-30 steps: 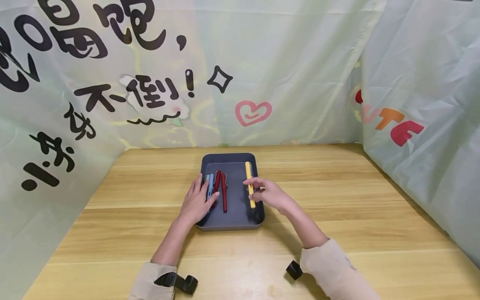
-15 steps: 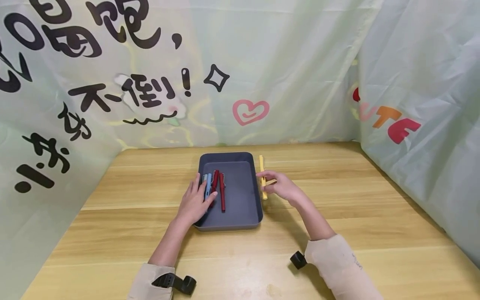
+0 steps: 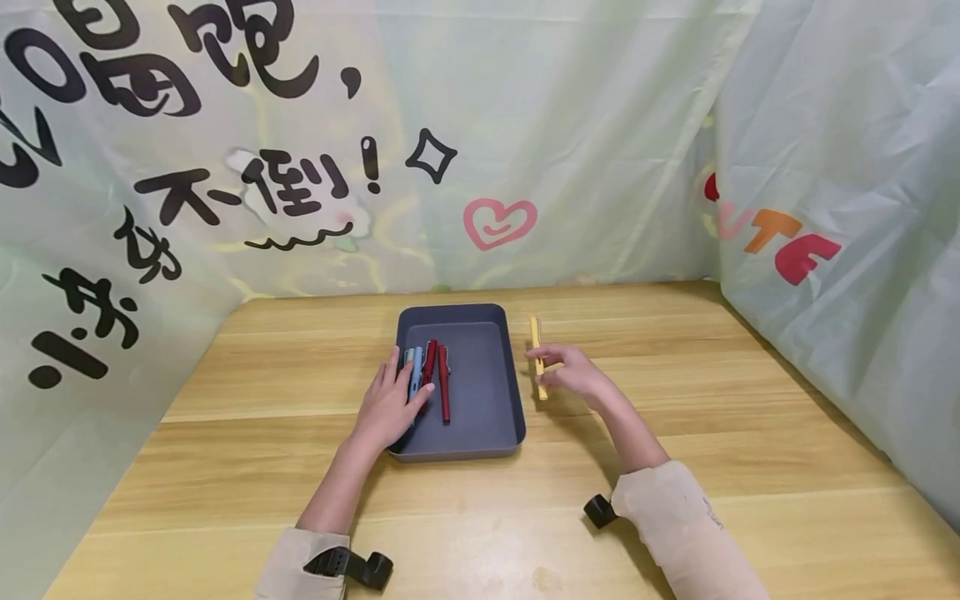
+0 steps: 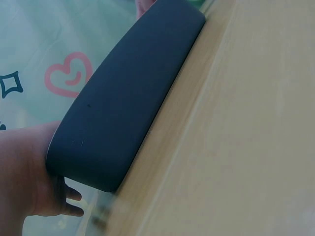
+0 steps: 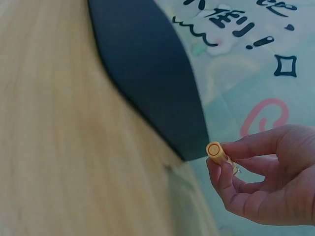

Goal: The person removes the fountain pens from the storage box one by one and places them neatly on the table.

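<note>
While the yellow pen (image 3: 535, 333) hangs just right of centre, it's the right hand (image 3: 573, 369) that has it, thumb and fingertips pinching around its middle! Its long axis runs up and down the frame, barely tipped, alongside the right wall of the grey tray (image 3: 483, 400) but clear of it. So the right hand is nearest, coming in from the lower right, and the tray lies between pen and left hand (image 3: 384, 410). That one's fingers spread straight over the left rim, partly covering blue pens (image 3: 417, 358); dark red pens (image 3: 445, 392) sit beside them. Underneath, wooden tabletop (image 3: 712, 400).
</note>
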Demonstrator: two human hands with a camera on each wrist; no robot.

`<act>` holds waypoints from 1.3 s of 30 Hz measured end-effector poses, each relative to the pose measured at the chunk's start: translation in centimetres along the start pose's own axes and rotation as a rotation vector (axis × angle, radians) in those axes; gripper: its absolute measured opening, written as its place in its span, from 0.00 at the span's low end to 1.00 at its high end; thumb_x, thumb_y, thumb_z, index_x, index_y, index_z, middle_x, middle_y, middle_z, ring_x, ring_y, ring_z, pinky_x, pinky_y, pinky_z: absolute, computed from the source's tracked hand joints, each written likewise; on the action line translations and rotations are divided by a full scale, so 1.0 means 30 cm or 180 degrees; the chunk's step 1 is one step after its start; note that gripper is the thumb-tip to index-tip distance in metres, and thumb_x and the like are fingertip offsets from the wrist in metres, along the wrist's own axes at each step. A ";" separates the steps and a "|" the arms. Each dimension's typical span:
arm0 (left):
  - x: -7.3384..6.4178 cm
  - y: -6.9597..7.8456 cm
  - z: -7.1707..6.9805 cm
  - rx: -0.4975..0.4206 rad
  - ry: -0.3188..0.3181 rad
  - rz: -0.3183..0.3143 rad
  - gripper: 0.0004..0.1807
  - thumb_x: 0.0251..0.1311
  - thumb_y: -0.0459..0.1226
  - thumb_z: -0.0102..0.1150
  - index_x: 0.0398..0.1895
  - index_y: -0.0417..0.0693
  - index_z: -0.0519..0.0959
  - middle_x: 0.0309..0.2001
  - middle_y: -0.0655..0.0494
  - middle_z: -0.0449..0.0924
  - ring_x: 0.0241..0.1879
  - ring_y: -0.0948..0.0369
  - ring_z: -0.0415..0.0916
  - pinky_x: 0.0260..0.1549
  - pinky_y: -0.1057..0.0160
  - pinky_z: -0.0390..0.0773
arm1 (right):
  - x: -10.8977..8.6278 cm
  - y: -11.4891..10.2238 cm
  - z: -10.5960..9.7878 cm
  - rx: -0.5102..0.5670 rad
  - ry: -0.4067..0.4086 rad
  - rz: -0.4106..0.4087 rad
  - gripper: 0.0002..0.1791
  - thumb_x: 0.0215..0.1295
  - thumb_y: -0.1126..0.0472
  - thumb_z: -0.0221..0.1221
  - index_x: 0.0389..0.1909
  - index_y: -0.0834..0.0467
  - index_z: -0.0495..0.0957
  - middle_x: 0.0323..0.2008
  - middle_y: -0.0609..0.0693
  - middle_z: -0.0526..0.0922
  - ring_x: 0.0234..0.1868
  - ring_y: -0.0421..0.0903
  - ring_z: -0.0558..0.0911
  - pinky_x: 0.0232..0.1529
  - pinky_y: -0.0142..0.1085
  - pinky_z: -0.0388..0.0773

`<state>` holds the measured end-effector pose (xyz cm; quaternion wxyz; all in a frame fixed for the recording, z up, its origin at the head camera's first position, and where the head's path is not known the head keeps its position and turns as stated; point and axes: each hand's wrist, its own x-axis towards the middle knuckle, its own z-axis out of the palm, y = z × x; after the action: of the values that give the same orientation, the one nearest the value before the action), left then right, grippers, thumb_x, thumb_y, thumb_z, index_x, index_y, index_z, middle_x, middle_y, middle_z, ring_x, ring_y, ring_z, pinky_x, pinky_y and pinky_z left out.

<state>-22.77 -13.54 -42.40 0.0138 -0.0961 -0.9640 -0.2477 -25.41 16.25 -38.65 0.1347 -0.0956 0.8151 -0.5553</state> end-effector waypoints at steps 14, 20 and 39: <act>0.000 0.000 0.000 0.0002 0.0004 0.0000 0.38 0.65 0.56 0.41 0.68 0.38 0.56 0.72 0.44 0.33 0.67 0.41 0.40 0.61 0.43 0.47 | 0.034 0.071 0.000 -0.0174 0.0072 0.0088 0.20 0.58 0.76 0.52 0.54 0.73 0.70 0.30 0.53 0.67 0.27 0.41 0.71 0.30 0.31 0.73; 0.000 -0.001 0.001 0.0008 -0.0017 -0.0017 0.38 0.65 0.56 0.40 0.68 0.38 0.56 0.72 0.45 0.32 0.67 0.42 0.39 0.61 0.43 0.47 | 0.039 0.080 -0.003 -0.0254 0.0065 0.0079 0.19 0.61 0.73 0.50 0.54 0.73 0.70 0.32 0.55 0.72 0.28 0.40 0.72 0.29 0.31 0.71; 0.000 -0.002 0.004 -0.0024 0.0029 -0.0011 0.37 0.65 0.55 0.42 0.68 0.37 0.57 0.71 0.44 0.34 0.67 0.42 0.40 0.60 0.42 0.48 | 0.043 0.082 -0.011 -0.0337 0.0217 0.0174 0.17 0.62 0.72 0.49 0.52 0.71 0.72 0.34 0.59 0.77 0.30 0.44 0.75 0.30 0.32 0.73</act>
<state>-22.78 -13.55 -42.53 0.0174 -0.0933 -0.9631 -0.2519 -26.74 17.03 -40.98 0.1168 -0.0613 0.8498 -0.5104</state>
